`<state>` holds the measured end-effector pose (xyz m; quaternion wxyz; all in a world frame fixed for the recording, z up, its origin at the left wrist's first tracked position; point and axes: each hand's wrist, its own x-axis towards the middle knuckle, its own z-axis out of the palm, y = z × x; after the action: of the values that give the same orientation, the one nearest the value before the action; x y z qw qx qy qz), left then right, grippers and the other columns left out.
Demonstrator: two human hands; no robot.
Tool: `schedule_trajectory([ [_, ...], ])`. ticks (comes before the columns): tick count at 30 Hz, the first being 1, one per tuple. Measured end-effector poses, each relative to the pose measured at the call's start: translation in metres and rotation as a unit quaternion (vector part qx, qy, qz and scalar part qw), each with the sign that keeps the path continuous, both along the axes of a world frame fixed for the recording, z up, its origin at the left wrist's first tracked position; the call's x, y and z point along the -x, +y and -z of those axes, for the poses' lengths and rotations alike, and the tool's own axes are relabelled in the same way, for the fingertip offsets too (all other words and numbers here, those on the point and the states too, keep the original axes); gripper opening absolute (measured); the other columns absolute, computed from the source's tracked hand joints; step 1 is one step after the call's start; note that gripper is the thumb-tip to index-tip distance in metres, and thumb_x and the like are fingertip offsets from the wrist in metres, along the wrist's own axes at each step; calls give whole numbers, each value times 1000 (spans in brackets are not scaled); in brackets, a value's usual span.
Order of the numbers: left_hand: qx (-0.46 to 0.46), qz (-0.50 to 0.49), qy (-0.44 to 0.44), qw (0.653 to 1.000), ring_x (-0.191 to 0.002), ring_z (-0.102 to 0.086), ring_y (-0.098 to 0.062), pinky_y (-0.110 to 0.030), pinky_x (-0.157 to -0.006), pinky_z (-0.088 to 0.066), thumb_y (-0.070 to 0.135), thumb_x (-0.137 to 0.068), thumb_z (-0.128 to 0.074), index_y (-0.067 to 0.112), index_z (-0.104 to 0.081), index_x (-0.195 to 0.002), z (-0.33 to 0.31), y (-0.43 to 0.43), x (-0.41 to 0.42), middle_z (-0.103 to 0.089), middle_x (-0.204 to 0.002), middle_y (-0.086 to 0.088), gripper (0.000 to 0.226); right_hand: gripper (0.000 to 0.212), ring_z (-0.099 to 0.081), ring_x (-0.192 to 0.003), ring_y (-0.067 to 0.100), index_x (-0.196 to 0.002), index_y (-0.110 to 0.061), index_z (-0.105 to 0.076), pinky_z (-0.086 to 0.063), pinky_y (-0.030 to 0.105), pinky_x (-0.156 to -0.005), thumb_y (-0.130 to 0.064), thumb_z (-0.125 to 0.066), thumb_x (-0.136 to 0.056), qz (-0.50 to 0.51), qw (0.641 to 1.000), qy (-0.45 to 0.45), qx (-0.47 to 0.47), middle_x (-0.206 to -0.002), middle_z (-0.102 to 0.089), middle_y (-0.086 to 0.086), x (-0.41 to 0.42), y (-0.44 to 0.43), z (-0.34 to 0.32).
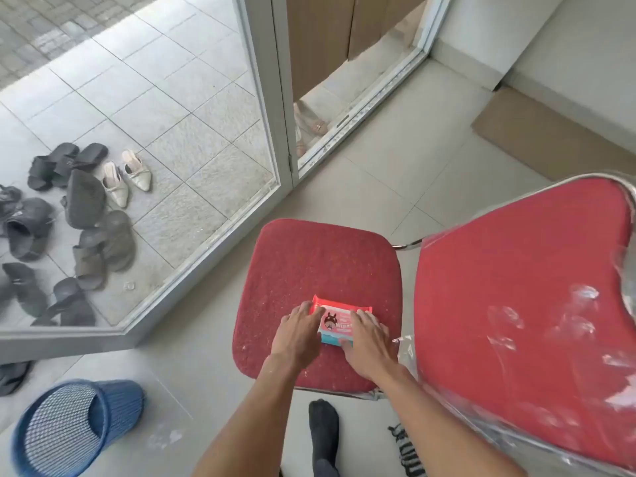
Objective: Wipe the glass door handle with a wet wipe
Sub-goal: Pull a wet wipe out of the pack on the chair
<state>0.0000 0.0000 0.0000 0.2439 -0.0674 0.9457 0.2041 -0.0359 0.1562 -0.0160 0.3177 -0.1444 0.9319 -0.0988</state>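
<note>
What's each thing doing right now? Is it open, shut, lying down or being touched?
Wet wipe pack: lying flat on the chair seat, a hand on each end; open or sealed, cannot tell.
Left hand: resting on the pack's left end.
Right hand: resting on the pack's right end.
Chair seat: upright, holding the pack.
Blue basket: tipped on its side.
Glass door: appears shut.

A red padded chair seat [316,270] stands on the pale tiled floor [395,173]; just to its right is a red chair back [516,304] wrapped in clear plastic; a blue mesh basket [72,428] lies tipped on its side at lower left; beyond the glass, dark sandals [86,232] are heaped beside a cream pair of pointed shoes [127,177]; flat cardboard [550,132] lies near the wall; a foot in a dark sock [321,428] stands below the seat.
</note>
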Motion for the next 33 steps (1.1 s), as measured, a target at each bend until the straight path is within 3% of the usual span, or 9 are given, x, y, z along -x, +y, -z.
schedule_trajectory([
  [6,-4,-8,4,1000,-143,-32,-26,-40,-112,-36,7,-90,-62,23,-32,-147,36,21,-7,-26,-159,-6,66,67,-11,-153,25,-155,-15,-23,-15,42,-122,-31,-56,-98,-31,999,37,5,-165,-14,9,-2,3,29],
  [12,-9,-60,39,997,-132,-41,-22,-36,-102,-48,7,-85,-70,24,-36,-142,49,26,-8,-34,-149,0,69,67,-32,-147,25,-149,-8,-38,-31,40,-116,-27,-67,-92,-56,993,90,48,-158,-35,10,-4,11,46],
  [20,4,-93,29,995,-128,-44,-20,-35,-98,-51,8,-86,-72,25,-30,-149,54,30,-4,-34,-148,1,78,53,-38,-143,23,-145,-10,-47,-39,40,-112,-38,-49,-100,-64,985,120,109,-152,-44,8,-4,23,56],
  [24,20,-100,36,994,-123,-48,-19,-32,-92,-54,7,-85,-72,27,-20,-154,52,31,-4,-37,-146,2,89,56,-50,-134,21,-139,-14,-55,-43,40,-109,-47,-29,-102,22,982,100,161,-143,-56,4,-1,21,51],
  [27,31,-94,47,994,-111,-52,-16,-28,-81,-56,3,-83,-71,32,4,-158,52,31,-4,-40,-139,2,109,39,-63,-115,25,-132,-13,-61,-52,39,-95,-34,-47,-102,111,967,96,208,-127,-67,7,8,14,47],
  [30,45,-92,59,993,-90,-45,-10,-21,-65,-49,4,-83,-68,34,18,-155,50,29,-5,-45,-126,3,116,30,-67,-101,29,-124,-16,-64,-56,42,-85,-28,-59,-97,276,934,74,216,-111,-72,9,22,1,49],
  [32,48,-92,58,993,-87,-40,-9,-21,-63,-49,7,-84,-68,35,20,-154,50,28,-6,-45,-123,3,115,11,-68,-89,27,-104,-26,-62,-57,49,-76,-26,-64,-93,347,908,88,218,-96,-71,2,30,-6,50],
  [33,48,-92,56,993,-88,-42,-10,-22,-65,-52,9,-85,-68,36,19,-154,50,27,-6,-45,-124,2,114,13,-67,-81,24,-92,-28,-56,-57,49,-68,-23,-67,-90,368,899,102,216,-86,-69,-3,34,-8,50],
])
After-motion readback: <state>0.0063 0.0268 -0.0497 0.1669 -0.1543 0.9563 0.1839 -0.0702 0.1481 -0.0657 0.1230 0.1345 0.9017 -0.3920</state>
